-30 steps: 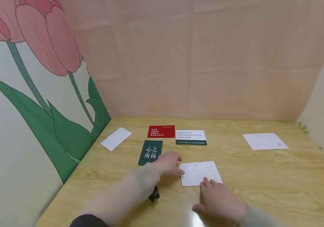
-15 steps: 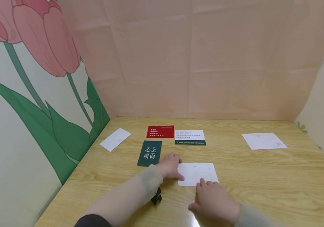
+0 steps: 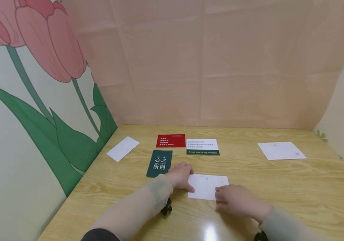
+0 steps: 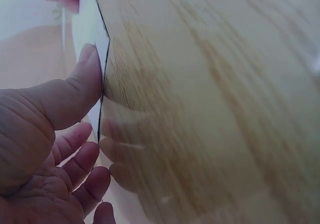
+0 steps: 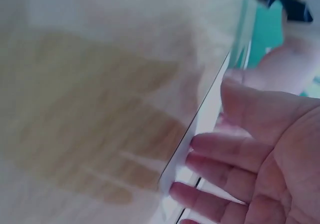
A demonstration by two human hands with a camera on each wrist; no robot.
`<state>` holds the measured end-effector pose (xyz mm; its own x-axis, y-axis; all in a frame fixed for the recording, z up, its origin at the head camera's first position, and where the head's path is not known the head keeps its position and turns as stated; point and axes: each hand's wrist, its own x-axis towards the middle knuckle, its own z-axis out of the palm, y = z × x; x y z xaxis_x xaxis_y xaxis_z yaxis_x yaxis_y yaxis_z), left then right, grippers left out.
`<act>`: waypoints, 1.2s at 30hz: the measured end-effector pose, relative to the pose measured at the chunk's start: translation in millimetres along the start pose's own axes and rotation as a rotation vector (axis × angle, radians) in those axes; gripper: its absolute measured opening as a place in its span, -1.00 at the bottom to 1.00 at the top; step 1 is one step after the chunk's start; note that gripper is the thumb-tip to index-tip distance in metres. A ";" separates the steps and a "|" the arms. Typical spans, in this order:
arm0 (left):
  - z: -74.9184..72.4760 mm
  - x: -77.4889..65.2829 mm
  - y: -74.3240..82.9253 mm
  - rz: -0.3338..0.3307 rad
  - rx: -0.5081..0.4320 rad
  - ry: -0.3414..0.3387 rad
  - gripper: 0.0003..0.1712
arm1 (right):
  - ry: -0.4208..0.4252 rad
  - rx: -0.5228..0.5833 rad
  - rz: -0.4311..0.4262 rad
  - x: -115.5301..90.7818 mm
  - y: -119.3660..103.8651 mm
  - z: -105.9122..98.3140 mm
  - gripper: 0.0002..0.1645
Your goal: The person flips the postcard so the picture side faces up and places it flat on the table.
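R grip (image 3: 239, 199) over to R edge, printed wht card (image 3: 203, 187) — L grip (image 3: 179, 175) opp., both part-spread, touching

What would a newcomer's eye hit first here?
Likely the big pink tulips on the left wall. Then the red card, toward the back of the table. Front and centre, the left hand and right hand touch opposite ends of the nearest white card.
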<state>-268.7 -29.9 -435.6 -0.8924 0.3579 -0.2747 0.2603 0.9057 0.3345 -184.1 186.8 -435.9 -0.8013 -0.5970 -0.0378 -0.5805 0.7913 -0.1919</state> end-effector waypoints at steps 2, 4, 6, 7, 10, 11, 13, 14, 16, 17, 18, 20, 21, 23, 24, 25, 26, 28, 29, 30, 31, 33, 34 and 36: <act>0.6 0.7 -0.1 0.000 0.000 -0.001 -0.33 | 0.004 -0.016 0.004 0.2 9.0 -1.2 -0.76; 1.4 1.8 -0.4 0.002 0.000 -0.002 -0.33 | -0.001 0.000 0.043 0.7 17.2 -2.5 -0.72; 2.2 2.9 -0.7 0.004 -0.002 -0.003 -0.34 | -0.010 0.025 0.096 1.6 25.2 -4.1 -0.65; 2.5 3.6 -0.9 0.005 -0.002 -0.003 -0.33 | -0.020 0.040 0.125 2.5 29.4 -4.9 -0.59; 3.1 4.7 -1.2 0.011 -0.005 -0.004 -0.33 | -0.030 0.091 0.209 5.8 40.2 -7.3 -0.49; 3.2 5.0 -1.4 0.011 -0.006 -0.005 -0.33 | -0.025 0.112 0.225 7.4 43.4 -8.2 -0.49; 2.9 4.9 -1.7 0.010 -0.009 -0.007 -0.33 | -0.011 0.154 0.253 11.8 49.3 -9.2 -0.50; 2.4 4.5 -1.6 0.011 -0.014 -0.011 -0.33 | 0.003 0.175 0.257 14.4 51.9 -9.7 -0.50; 0.7 3.3 -1.3 0.005 -0.036 -0.022 -0.33 | 0.024 0.203 0.263 19.5 55.9 -10.8 -0.51; 0.3 3.7 -1.4 -0.001 -0.047 -0.030 -0.32 | 0.025 0.217 0.272 22.6 57.8 -11.3 -0.52; -0.6 3.2 -1.3 -0.008 -0.062 -0.040 -0.32 | 0.024 0.216 0.274 25.4 59.4 -11.6 -0.52; -2.2 3.0 -1.3 -0.018 -0.087 -0.061 -0.32 | 0.015 0.212 0.278 30.7 61.9 -12.5 -0.52; -2.7 3.5 -1.6 -0.025 -0.097 -0.072 -0.32 | 0.002 0.210 0.287 33.1 62.9 -13.0 -0.52; -3.3 4.7 -2.2 -0.030 -0.108 -0.087 -0.32 | -0.023 0.210 0.303 37.9 65.4 -13.4 -0.51; -4.0 4.6 -2.2 -0.028 -0.112 -0.092 -0.33 | -0.033 0.209 0.309 39.8 66.4 -13.7 -0.51; -4.5 4.9 -2.4 -0.027 -0.114 -0.095 -0.34 | -0.041 0.209 0.312 41.9 67.4 -13.8 -0.51; -4.6 5.6 -2.7 -0.026 -0.117 -0.097 -0.34 | -0.049 0.211 0.315 43.6 68.4 -13.8 -0.51; -4.6 6.6 -3.1 -0.031 -0.121 -0.101 -0.35 | -0.065 0.215 0.325 46.3 69.6 -13.3 -0.52; -4.5 7.1 -3.3 -0.035 -0.122 -0.104 -0.35 | -0.074 0.215 0.332 47.2 69.8 -13.0 -0.53; -4.5 7.6 -3.4 -0.037 -0.122 -0.106 -0.35 | -0.081 0.212 0.336 47.8 69.8 -12.7 -0.54; -4.3 8.3 -3.6 -0.041 -0.118 -0.110 -0.35 | -0.087 0.212 0.340 48.5 69.7 -12.8 -0.54; -3.7 10.0 -4.4 -0.046 -0.117 -0.114 -0.35 | -0.100 0.213 0.349 49.5 68.5 -13.7 -0.55; -3.7 10.6 -4.7 -0.047 -0.119 -0.116 -0.35 | -0.106 0.218 0.353 49.9 67.5 -14.5 -0.55; -3.4 12.1 -5.6 -0.045 -0.123 -0.118 -0.34 | -0.115 0.226 0.358 50.8 66.0 -16.7 -0.55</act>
<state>-282.2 -31.4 -437.8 -0.8506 0.3483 -0.3938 0.1675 0.8896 0.4250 -265.6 210.8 -434.1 -0.9174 -0.3117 -0.2476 -0.2130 0.9098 -0.3562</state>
